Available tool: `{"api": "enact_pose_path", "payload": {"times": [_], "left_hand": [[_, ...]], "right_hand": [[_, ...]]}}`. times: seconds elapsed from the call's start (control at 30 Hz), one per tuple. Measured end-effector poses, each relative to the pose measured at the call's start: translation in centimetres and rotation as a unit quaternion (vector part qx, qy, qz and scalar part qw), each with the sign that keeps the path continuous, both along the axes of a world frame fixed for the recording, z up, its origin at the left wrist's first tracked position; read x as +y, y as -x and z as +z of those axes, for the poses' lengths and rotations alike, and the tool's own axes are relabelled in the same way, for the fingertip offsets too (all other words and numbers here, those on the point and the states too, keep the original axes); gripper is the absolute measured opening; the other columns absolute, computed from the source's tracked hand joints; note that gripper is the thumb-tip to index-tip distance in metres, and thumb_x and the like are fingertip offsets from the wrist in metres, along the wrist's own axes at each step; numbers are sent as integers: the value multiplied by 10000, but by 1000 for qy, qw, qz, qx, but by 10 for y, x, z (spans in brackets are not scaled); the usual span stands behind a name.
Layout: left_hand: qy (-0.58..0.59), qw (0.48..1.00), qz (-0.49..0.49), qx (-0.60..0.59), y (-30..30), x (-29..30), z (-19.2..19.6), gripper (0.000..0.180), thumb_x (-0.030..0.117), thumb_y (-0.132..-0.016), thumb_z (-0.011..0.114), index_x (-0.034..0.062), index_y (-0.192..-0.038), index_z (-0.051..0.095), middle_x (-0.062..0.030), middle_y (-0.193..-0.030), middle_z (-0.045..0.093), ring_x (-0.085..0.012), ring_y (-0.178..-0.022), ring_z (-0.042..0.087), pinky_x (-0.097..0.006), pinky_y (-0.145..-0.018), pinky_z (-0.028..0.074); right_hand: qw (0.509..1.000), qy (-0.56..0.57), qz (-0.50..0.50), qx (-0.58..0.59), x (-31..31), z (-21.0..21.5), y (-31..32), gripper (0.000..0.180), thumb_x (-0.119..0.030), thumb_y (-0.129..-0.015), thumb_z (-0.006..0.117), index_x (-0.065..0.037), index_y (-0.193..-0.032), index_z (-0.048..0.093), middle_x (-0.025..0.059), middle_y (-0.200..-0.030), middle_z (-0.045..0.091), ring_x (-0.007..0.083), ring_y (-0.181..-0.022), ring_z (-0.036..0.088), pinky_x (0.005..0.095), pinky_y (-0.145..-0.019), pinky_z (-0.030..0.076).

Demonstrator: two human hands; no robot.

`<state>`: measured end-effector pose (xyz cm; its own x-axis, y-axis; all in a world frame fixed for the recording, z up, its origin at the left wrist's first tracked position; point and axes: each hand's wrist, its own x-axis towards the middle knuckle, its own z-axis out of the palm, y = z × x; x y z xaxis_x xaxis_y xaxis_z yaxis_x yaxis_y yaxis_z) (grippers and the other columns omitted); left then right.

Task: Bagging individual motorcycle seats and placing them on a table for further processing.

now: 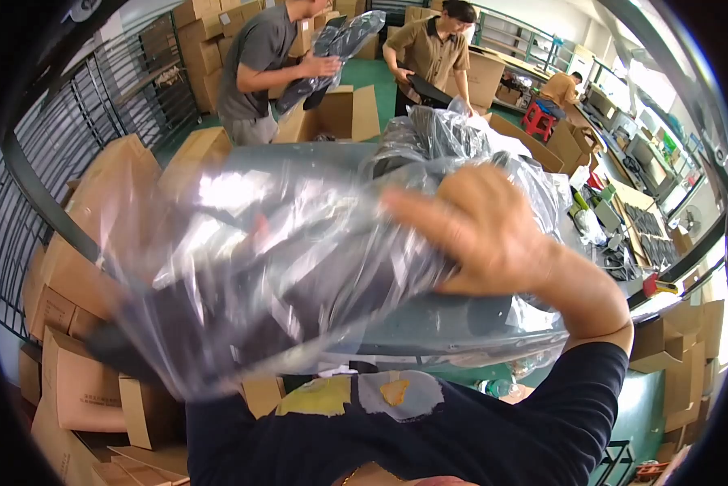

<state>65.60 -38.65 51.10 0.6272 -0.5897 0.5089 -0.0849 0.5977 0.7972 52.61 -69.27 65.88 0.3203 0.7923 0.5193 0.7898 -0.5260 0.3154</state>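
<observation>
A clear plastic bag (299, 243) with a long dark object inside stretches across the picture in front of my chest, smeared by motion. My right hand (493, 231) is closed on the bag's right end, its forearm coming in from the right. Past the bag's lower left end, a dark strip (121, 350) sticks out; I cannot make out what it is. My left hand does not show, and the bag covers the place in front of my left sleeve. Just beyond my right hand lies a heap of plastic-wrapped dark items (453, 134) on the grey table (477, 324).
Cardboard boxes (89, 381) crowd the left side. Across the table, one person (255, 73) holds a wrapped dark item by an open carton (352, 113); another person (433, 53) handles a dark item. A workbench (623, 174) with equipment runs along the right, where someone sits on a red stool (538, 120).
</observation>
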Motion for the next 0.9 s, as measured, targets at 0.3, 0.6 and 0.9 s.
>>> {"api": "enact_pose_path", "payload": {"times": [0.3, 0.6, 0.9], "left_hand": [[-142, 964, 14, 223, 29, -20, -75, 525, 407, -926, 476, 56, -1313, 426, -108, -1043, 626, -190, -919, 619, -346, -774, 515], [-87, 832, 230, 497, 154, 63, -195, 422, 323, -907, 536, 87, -1253, 485, -50, -1026, 605, -152, -877, 598, -311, -782, 488], [-3, 796, 277, 538, 174, 61, -213, 390, 337, -884, 567, 101, -1191, 522, -35, -963, 620, -147, -837, 606, -305, -731, 504]], "right_hand": [[940, -289, -171, 49, -84, 41, -101, 891, -312, -544, 850, -38, -1283, 431, 140, -1096, 615, 247, -1006, 602, 331, -899, 441], [921, -188, -182, 289, -58, 42, -138, 908, -287, -558, 800, 54, -1299, 402, 172, -1205, 542, 244, -1139, 500, 295, -1019, 307], [604, -502, -185, 591, -121, 14, -193, 487, -280, -742, 648, 17, -1119, 565, 136, -941, 662, 226, -793, 654, 325, -739, 537]]}}
